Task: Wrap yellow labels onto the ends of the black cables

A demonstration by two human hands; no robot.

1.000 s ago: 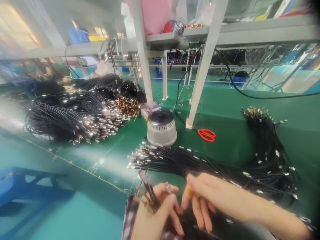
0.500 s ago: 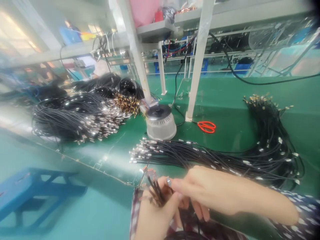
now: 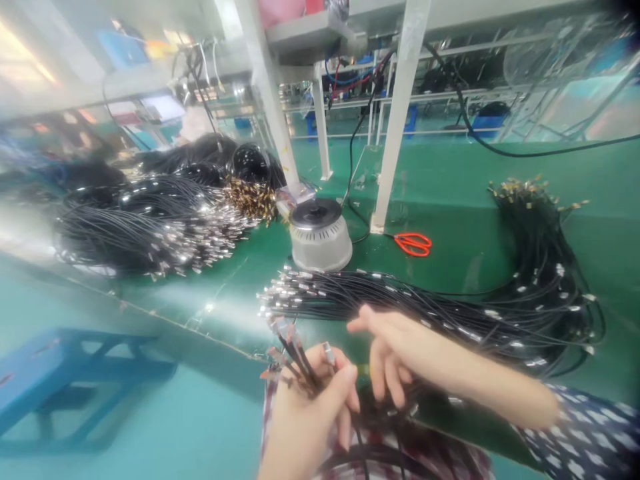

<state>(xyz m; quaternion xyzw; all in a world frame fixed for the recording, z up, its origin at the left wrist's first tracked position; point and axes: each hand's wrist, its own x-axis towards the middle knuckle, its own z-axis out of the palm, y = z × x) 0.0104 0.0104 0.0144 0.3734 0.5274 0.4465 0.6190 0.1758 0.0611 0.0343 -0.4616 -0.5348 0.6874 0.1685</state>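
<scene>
I have a few short black cable ends point(image 3: 301, 360) with metal plugs in my left hand point(image 3: 310, 407), on the near side of the white round device point(image 3: 321, 245). That hand is closed around them, with one silver plug point(image 3: 329, 353) standing up by the thumb and index finger. My right hand point(image 3: 397, 347) is nearer than the device and to its right, just beside the left, fingers partly spread; I cannot tell whether it grips anything. Just in front of the device, a long cable bundle point(image 3: 370, 293) lies on the green worktop point(image 3: 450, 260), then curves away to the device's right. Red-handled scissors point(image 3: 413, 244) lie right of the device, and a large cable heap point(image 3: 135, 227) sits left of it. A blue stool point(image 3: 55, 373) stands nearer than the device, farther left.
</scene>
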